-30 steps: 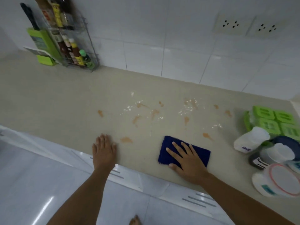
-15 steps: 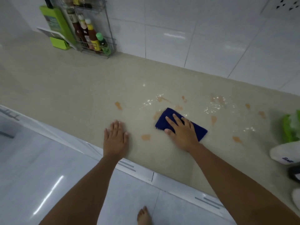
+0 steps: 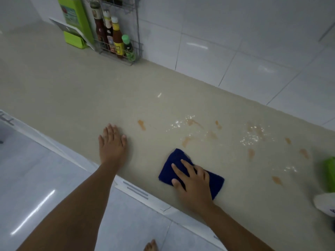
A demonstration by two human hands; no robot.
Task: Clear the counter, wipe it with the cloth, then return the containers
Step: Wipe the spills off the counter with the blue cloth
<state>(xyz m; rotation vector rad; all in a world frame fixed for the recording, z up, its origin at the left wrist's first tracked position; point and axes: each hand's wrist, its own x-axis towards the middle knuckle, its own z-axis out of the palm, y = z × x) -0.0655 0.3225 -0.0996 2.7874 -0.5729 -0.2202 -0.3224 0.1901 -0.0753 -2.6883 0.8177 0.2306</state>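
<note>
The right hand (image 3: 194, 183) lies flat, fingers spread, pressing the blue cloth (image 3: 188, 173) onto the tabletop (image 3: 72, 91) close to its front edge; it clamps nothing, only bears down. The left hand (image 3: 112, 142) rests palm-down and open on bare surface near the same edge, well apart from the cloth. Orange-brown stains (image 3: 186, 141) and white crumbs (image 3: 252, 137) lie between the cloth and the back edge, untouched so far. At the right edge 2 containers show only in part: a green one (image 3: 329, 175) and a white one (image 3: 324, 202), perhaps a jar on its side.

Risks, as I judge them: a wide stroke rightward could knock the white container off the front edge. A dry cloth may smear the stains instead of lifting them. Crumbs pulled toward the front edge would fall to the floor (image 3: 45, 178), beside the bare foot (image 3: 150, 246).
</note>
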